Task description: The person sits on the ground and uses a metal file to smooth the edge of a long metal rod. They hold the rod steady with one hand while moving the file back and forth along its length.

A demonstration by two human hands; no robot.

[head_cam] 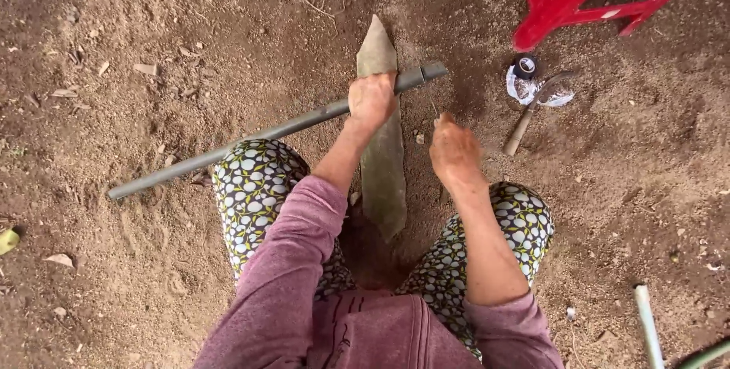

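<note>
Head view: we are clenching the left hand (370,100) on the grey pipe (266,132) lying across the pointed plank (382,156); the right hand (454,152), beside the plank, is empty, so the pipe risks rolling off.

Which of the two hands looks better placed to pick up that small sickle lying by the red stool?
Probably the right hand: it is free and nearest the sickle, while the left hand grips the grey pipe.

Soft, even daylight covers the dirt ground (152,278), with only faint shadows (darkest between the knees). No glare; focus is sharp, with slight stretching toward the edges.
</note>
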